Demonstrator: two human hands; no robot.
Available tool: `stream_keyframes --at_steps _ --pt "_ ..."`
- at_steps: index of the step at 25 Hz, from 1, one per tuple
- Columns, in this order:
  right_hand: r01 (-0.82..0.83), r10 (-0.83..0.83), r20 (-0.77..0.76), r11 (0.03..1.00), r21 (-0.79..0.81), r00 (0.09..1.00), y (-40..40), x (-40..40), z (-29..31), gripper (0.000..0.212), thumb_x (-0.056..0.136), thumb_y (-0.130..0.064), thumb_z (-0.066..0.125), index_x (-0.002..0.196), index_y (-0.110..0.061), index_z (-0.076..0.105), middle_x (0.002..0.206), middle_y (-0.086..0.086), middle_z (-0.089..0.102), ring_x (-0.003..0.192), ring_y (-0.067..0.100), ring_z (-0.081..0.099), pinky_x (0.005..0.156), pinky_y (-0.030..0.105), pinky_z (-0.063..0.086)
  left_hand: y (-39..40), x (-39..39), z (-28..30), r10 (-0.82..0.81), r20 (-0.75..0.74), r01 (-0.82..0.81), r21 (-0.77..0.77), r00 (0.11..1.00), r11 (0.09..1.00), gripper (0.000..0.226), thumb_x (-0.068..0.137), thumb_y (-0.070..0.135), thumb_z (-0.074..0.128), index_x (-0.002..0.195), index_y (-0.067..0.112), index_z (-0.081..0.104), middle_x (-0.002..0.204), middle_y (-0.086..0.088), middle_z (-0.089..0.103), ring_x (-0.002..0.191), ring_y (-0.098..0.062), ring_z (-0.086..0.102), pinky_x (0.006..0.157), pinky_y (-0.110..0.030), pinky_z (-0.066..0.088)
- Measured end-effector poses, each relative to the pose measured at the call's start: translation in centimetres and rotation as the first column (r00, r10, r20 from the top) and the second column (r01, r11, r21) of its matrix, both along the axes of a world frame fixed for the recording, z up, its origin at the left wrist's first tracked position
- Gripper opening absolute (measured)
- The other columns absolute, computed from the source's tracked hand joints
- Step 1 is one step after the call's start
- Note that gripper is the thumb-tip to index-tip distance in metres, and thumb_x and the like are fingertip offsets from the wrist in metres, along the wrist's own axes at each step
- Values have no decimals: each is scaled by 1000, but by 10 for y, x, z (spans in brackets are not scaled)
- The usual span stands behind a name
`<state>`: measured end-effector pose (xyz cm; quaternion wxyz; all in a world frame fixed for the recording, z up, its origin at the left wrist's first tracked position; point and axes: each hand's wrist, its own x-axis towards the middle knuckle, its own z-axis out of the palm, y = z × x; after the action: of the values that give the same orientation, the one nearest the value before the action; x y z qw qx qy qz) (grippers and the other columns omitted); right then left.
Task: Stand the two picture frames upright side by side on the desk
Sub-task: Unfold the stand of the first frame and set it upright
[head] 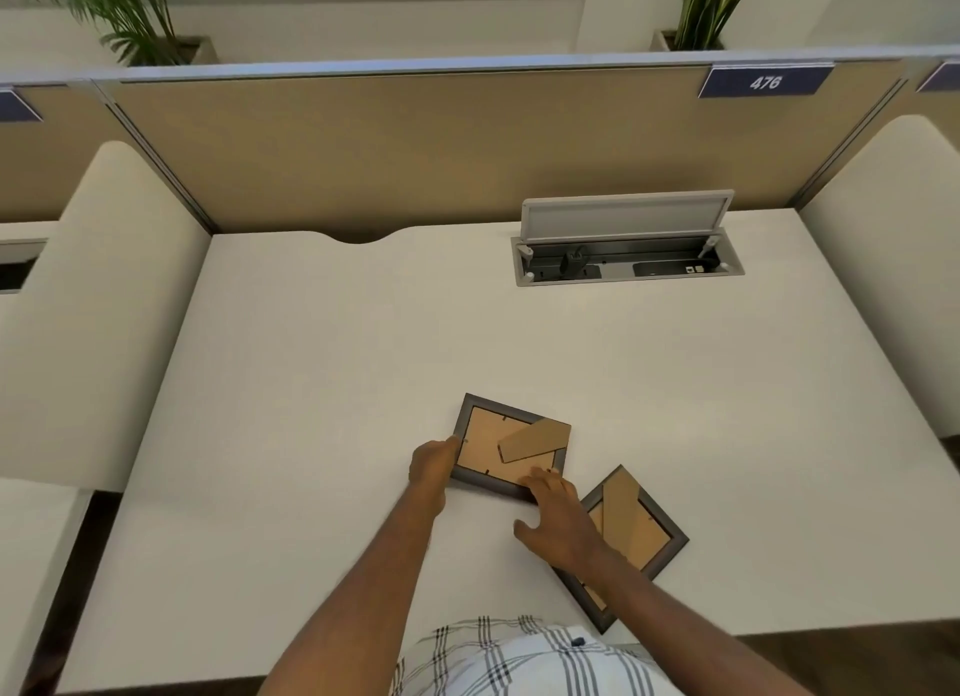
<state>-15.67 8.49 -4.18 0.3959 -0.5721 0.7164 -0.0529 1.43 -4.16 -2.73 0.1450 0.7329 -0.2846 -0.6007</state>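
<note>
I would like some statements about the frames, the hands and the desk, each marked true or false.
1. Both picture frames lie flat with the backs up. True: the far frame and the near frame show cardboard backs and stands.
2. The left hand touches the far frame. True.
3. The right hand grips the near frame. False: its fingers rest on the far frame.
4. The socket box in the desk is closed. False: its lid stands open.
5. One frame already stands upright. False: neither does.

Dark-grey frames [511, 448], white desk [311, 383]
</note>
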Motion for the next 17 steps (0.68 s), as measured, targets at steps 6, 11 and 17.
stream_keyframes --at_steps 6,11,17 --pt "475 -483 325 873 109 813 -23 -10 20 55 91 -29 60 143 -23 46 138 -3 52 126 18 48 101 32 41 1 -3 16 -30 -139 15 -106 990 994 43 91 48 70 85 9 54 87 -15 62 82 -28 60 71 -39 53" --pt "713 -826 504 511 481 252 -45 -23 34 19 91 -19 57 111 -19 59 92 -1 59 86 16 52 75 29 37 11 -4 22 -264 -238 210 -228 935 951 34 92 37 72 81 13 50 90 -11 66 81 -22 68 68 -38 56" --pt "647 -812 581 409 644 -64 -54 -37 39 19 93 -21 59 110 -18 66 117 0 69 113 18 58 96 33 36 30 -14 34 -298 -346 237 -208 890 949 35 95 19 68 127 25 55 114 -9 72 98 -25 74 69 -37 65"
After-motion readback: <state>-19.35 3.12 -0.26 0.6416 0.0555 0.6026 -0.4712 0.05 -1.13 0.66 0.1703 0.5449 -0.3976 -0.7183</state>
